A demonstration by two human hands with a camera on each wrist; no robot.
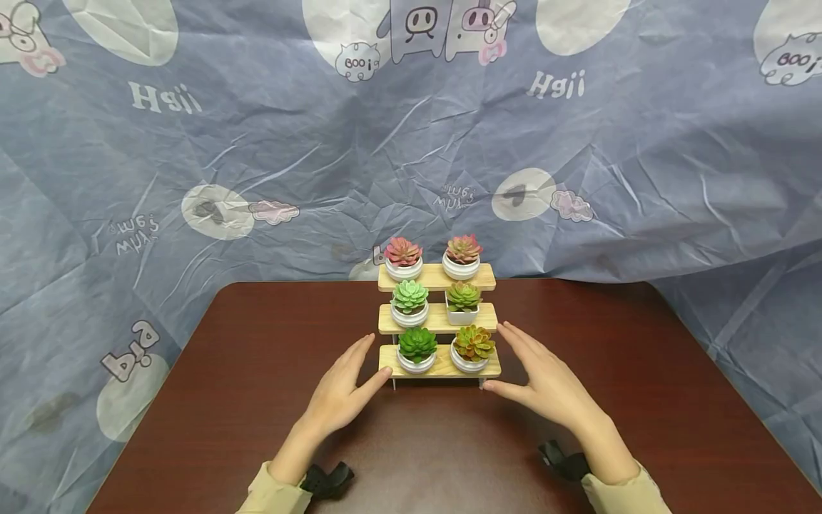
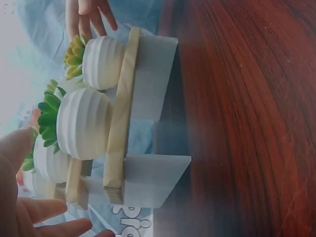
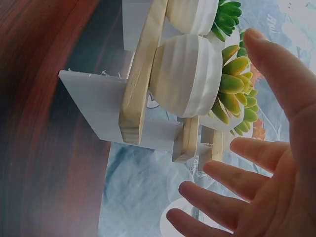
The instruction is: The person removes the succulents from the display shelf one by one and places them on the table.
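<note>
A three-tier stand with pale wooden shelves (image 1: 443,368) and white supports (image 2: 150,79) stands at the table's back middle. Each shelf bears two small potted succulents: a pink one (image 1: 403,251) and a pinkish-green one (image 1: 464,250) on top, a mint-green one (image 1: 409,296) and an olive-green one (image 1: 464,295) midway, a dark green one (image 1: 417,345) and a yellow-green one (image 1: 474,344) at the bottom. My left hand (image 1: 342,389) is beside the stand's left end, fingers extended. At the right end, my right hand (image 1: 549,382) mirrors it, fingers spread. Neither holds anything.
The dark red-brown table (image 1: 270,328) extends around the stand. Behind it hangs a wrinkled blue-grey printed cloth (image 1: 359,157), which also drapes down at both sides. A black strap (image 1: 327,480) is at the left wrist and another black strap (image 1: 564,460) at the right.
</note>
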